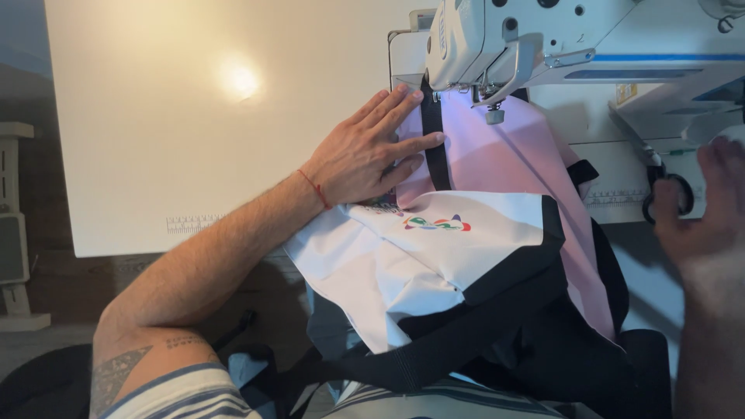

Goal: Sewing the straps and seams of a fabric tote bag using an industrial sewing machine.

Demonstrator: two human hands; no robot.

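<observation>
Your left hand (365, 151) lies flat, fingers spread, pressing the pink fabric (504, 171) onto the white table (155, 140) just left of the sewing machine (543, 39). Fingertips touch the black strap (434, 147) that runs under the machine's head. White and black panels of the piece hang toward your lap. Your right hand (710, 209) is blurred, raised beside the scissors (663, 190); grip cannot be told.

Left hand (366, 155) flat, fingers (403, 116) spread forward, right hand (710, 206) raised, blurred, fingers loosely open
</observation>
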